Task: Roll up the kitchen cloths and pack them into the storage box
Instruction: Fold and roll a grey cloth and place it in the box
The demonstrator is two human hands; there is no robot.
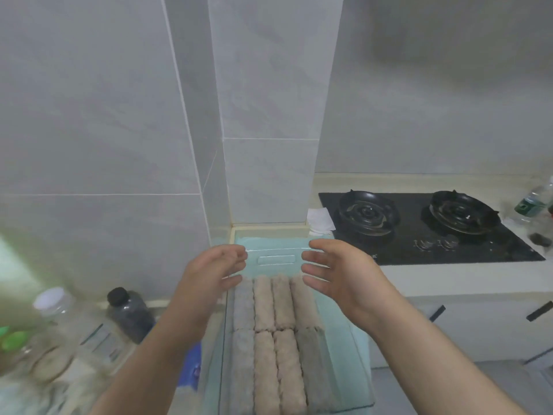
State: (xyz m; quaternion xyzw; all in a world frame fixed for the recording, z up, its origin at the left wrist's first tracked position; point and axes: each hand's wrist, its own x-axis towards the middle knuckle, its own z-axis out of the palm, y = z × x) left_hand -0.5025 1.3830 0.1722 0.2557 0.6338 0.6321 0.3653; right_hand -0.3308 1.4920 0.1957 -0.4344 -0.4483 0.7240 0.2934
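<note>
Box [276,253] full: rolls [264,304] in two rows, beside hob [419,226].
Left hand [209,274] and right hand [344,274] loosely spread, flanking far wall; contact unclear. Clear plastic likely light, stiff, slick: grip end rims.

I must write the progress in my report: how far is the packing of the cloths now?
Done: eight rolled cloths lie in two rows inside the clear storage box. In hand: nothing; the left hand and right hand are open at the box's far end. Left: maybe the flat teal cloth under the box, if it counts.
</note>
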